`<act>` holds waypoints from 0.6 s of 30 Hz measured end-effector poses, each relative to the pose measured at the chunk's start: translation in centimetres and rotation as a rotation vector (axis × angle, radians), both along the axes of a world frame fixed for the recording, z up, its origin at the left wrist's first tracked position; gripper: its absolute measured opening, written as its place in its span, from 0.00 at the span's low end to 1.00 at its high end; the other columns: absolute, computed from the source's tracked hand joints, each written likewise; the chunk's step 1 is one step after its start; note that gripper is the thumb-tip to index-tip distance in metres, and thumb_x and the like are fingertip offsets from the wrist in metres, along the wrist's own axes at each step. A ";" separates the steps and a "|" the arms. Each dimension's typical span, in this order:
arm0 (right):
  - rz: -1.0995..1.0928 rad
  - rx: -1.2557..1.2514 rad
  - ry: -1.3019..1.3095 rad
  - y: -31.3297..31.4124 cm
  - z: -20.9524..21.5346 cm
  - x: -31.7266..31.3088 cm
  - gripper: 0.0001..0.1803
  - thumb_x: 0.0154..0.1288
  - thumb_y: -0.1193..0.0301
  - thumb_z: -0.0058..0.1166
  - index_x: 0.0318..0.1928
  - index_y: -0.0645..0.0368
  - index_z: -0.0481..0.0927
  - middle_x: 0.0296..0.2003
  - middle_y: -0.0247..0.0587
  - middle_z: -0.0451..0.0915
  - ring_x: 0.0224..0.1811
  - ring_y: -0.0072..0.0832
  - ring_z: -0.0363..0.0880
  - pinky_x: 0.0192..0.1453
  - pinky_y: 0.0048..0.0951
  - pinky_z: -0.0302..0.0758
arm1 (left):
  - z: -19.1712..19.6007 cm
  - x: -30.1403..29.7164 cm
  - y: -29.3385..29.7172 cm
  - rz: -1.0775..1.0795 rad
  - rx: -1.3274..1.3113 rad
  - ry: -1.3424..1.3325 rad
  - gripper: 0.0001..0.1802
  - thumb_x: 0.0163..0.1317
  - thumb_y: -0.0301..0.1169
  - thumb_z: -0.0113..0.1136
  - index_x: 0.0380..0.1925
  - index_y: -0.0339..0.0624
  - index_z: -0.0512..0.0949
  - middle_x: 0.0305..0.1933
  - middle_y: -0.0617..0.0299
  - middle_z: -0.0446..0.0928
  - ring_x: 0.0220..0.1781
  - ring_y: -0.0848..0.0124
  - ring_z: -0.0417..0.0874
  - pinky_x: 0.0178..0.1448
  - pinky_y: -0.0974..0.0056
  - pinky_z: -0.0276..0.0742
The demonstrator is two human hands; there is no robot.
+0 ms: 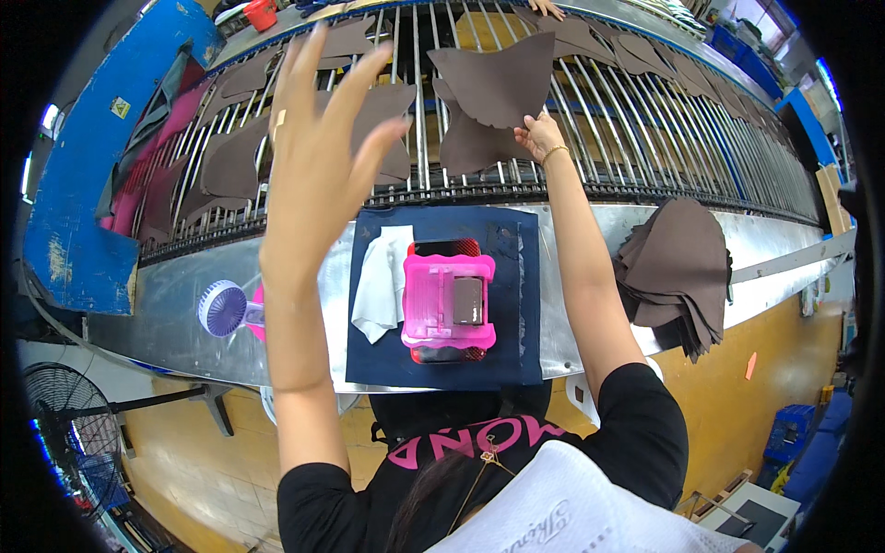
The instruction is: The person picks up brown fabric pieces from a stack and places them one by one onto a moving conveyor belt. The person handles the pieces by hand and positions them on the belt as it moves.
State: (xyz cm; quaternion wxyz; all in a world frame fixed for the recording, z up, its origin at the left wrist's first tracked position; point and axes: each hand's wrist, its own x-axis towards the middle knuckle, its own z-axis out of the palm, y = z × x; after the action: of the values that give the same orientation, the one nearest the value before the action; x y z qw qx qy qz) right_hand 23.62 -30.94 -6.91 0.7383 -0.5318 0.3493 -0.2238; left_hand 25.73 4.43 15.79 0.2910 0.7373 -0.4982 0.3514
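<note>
My right hand point(542, 138) reaches forward over the rod conveyor point(599, 120) and pinches the lower edge of a dark brown cut piece point(502, 78), flat and curved in outline. Under it, a second brown piece point(472, 146) lies on the rods and is partly covered. My left hand point(318, 166) is raised close to the camera, fingers spread and slightly blurred, with nothing in it. Other brown pieces point(232, 164) rest on the rods behind and beside it. Right of my right forearm, a fanned stack of brown pieces point(678, 263) sits on the metal table.
Before me a dark blue mat point(516, 304) holds a white cloth point(376, 286) and a pink plastic holder point(426, 304). A small purple fan point(223, 309) lies left. A blue machine housing point(83, 184) borders the conveyor. Another person's hand point(547, 7) shows at the far side.
</note>
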 end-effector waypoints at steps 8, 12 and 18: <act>-0.162 -0.001 0.024 -2.2 -2.9 0.3 0.19 0.61 0.60 0.62 0.36 0.62 0.70 0.19 0.35 0.75 0.17 0.22 0.74 0.18 0.25 0.74 | -7.8 -3.8 7.7 -0.022 0.190 0.467 0.27 0.53 0.30 0.68 0.55 0.48 0.75 0.66 0.49 0.63 0.68 0.48 0.63 0.67 0.51 0.62; -0.077 -0.029 -0.162 1.3 2.3 -4.8 0.16 0.62 0.60 0.62 0.35 0.53 0.68 0.18 0.31 0.72 0.13 0.17 0.66 0.15 0.19 0.61 | -9.6 -5.2 9.2 -0.040 0.206 0.643 0.20 0.55 0.27 0.65 0.50 0.43 0.77 0.65 0.53 0.67 0.66 0.53 0.68 0.66 0.56 0.63; -0.114 -0.392 -0.190 9.1 10.4 -22.8 0.10 0.67 0.66 0.55 0.40 0.60 0.76 0.22 0.33 0.75 0.18 0.18 0.72 0.22 0.17 0.67 | -11.7 -6.4 9.5 -0.049 0.084 0.842 0.14 0.59 0.28 0.62 0.45 0.39 0.80 0.57 0.54 0.74 0.60 0.57 0.74 0.63 0.59 0.66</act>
State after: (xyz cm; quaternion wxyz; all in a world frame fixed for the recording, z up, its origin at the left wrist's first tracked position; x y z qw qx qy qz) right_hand 0.78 -21.86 3.50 0.6366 -0.6211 0.2575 -0.3778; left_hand 19.35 13.95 4.08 0.4472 0.8156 -0.3671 -0.0080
